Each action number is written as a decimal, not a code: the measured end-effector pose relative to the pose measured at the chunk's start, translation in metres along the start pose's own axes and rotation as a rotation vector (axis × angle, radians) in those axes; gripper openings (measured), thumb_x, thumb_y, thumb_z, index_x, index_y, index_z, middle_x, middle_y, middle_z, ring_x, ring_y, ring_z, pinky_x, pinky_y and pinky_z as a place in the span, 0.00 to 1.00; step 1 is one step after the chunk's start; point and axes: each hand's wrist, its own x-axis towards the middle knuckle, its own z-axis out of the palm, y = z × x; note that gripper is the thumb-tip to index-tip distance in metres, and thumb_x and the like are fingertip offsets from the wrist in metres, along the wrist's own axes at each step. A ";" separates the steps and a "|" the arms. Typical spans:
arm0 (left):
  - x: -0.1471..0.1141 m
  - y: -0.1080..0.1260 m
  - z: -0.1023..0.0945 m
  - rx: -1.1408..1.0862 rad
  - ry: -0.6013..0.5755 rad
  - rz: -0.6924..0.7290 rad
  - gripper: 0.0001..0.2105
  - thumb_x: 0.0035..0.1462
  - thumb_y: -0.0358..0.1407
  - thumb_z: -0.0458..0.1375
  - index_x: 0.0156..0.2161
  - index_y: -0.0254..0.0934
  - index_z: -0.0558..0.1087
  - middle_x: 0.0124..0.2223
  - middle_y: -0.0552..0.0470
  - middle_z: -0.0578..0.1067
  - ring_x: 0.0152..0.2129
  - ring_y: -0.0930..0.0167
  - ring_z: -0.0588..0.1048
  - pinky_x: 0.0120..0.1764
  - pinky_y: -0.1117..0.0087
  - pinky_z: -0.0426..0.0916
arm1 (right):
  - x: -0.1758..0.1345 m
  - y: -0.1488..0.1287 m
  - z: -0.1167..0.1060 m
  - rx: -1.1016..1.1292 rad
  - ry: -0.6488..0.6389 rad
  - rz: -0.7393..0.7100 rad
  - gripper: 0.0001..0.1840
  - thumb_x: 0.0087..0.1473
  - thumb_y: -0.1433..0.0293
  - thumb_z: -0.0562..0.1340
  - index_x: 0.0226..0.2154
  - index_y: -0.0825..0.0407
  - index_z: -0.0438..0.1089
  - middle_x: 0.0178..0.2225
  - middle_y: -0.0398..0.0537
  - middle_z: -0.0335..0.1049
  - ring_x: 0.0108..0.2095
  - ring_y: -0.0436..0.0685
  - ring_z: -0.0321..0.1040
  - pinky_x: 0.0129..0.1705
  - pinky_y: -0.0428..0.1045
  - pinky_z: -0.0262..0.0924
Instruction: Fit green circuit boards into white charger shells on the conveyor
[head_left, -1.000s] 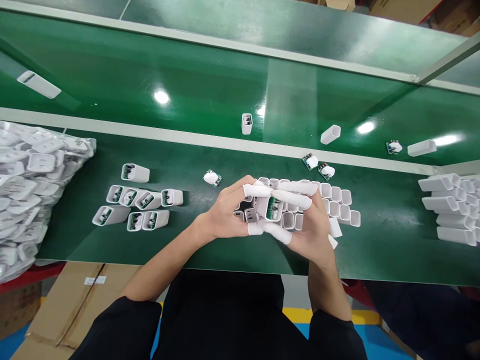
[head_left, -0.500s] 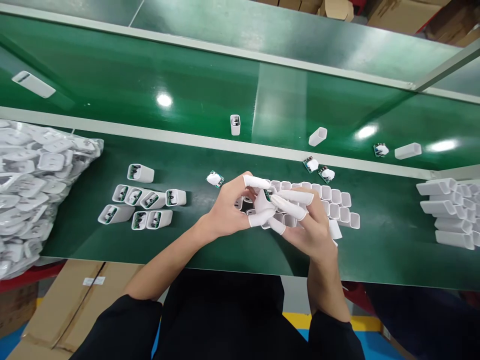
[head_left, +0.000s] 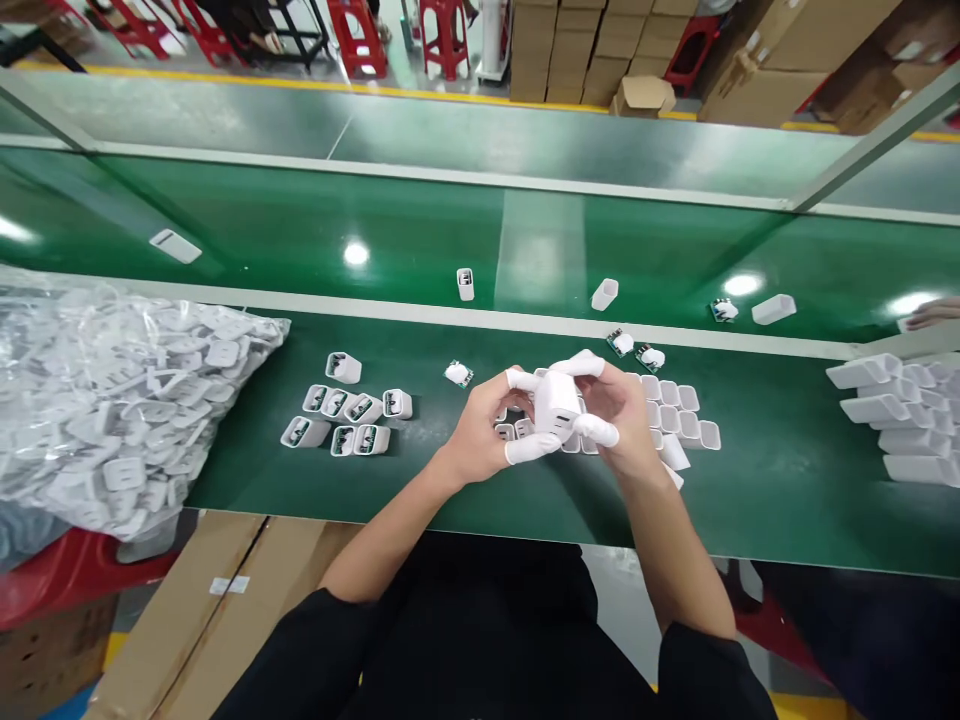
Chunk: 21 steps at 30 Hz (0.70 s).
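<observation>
- We take the block of open white casings [head_left: 670, 397] on the green bench [head_left: 772, 490] as our landmark
- We see the white casing [head_left: 555, 402] raised over the left part of that block, gripped by both hands, its slotted end tipped down and toward the wearer
- We find the left hand [head_left: 484, 425] at the block's left end, pinching the casing between thumb and fingers from that side
- We see the right hand [head_left: 624, 408] in front of the block's middle, its digits closed on the casing from the right (both hands wear white finger covers [head_left: 598, 431])
- We count eight casings filled with boards [head_left: 362, 408] well to the left of the block, and past them a clear bag of white parts [head_left: 157, 410]
- We spot one circuit board [head_left: 458, 374] left of the block and a pair of boards [head_left: 650, 357] just behind it
- We notice a pile of casings [head_left: 915, 420] well right of the block, with another person's hand [head_left: 934, 314] behind that pile
</observation>
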 end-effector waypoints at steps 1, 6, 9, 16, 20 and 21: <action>-0.006 0.002 0.004 -0.036 0.064 -0.033 0.23 0.52 0.46 0.83 0.47 0.39 0.82 0.40 0.51 0.81 0.33 0.68 0.82 0.39 0.68 0.82 | 0.001 -0.001 0.007 0.010 0.008 0.027 0.31 0.54 0.41 0.81 0.49 0.44 0.86 0.40 0.46 0.81 0.40 0.60 0.76 0.45 0.57 0.75; -0.031 0.007 0.019 -0.200 0.369 -0.135 0.25 0.47 0.48 0.85 0.40 0.38 0.79 0.37 0.51 0.83 0.32 0.68 0.83 0.39 0.68 0.84 | 0.002 -0.008 0.035 0.001 -0.054 0.113 0.28 0.62 0.38 0.75 0.46 0.45 0.85 0.37 0.45 0.78 0.38 0.59 0.74 0.42 0.54 0.74; -0.037 0.011 0.021 -0.230 0.434 -0.174 0.27 0.44 0.52 0.86 0.37 0.38 0.77 0.34 0.52 0.82 0.29 0.67 0.83 0.36 0.66 0.85 | 0.000 -0.012 0.046 0.032 -0.090 0.140 0.29 0.63 0.37 0.73 0.43 0.45 0.85 0.35 0.45 0.77 0.33 0.57 0.73 0.36 0.53 0.72; -0.039 0.020 0.017 -0.181 0.507 -0.126 0.31 0.39 0.54 0.87 0.34 0.38 0.76 0.31 0.53 0.81 0.27 0.68 0.83 0.33 0.69 0.81 | -0.003 -0.013 0.056 0.030 -0.079 0.114 0.25 0.64 0.41 0.75 0.42 0.45 0.86 0.35 0.43 0.76 0.33 0.56 0.74 0.37 0.52 0.71; -0.039 0.019 0.018 -0.185 0.511 -0.123 0.30 0.41 0.56 0.87 0.34 0.38 0.76 0.31 0.53 0.81 0.28 0.68 0.83 0.32 0.69 0.81 | -0.003 -0.015 0.059 0.093 -0.090 0.190 0.27 0.60 0.40 0.77 0.39 0.46 0.84 0.32 0.44 0.75 0.28 0.55 0.70 0.28 0.51 0.67; -0.039 0.018 0.019 -0.193 0.508 -0.122 0.31 0.40 0.56 0.87 0.34 0.38 0.76 0.31 0.53 0.81 0.27 0.68 0.83 0.32 0.69 0.81 | -0.003 -0.015 0.060 0.109 -0.086 0.203 0.27 0.59 0.40 0.78 0.38 0.46 0.84 0.31 0.44 0.75 0.28 0.55 0.69 0.27 0.51 0.67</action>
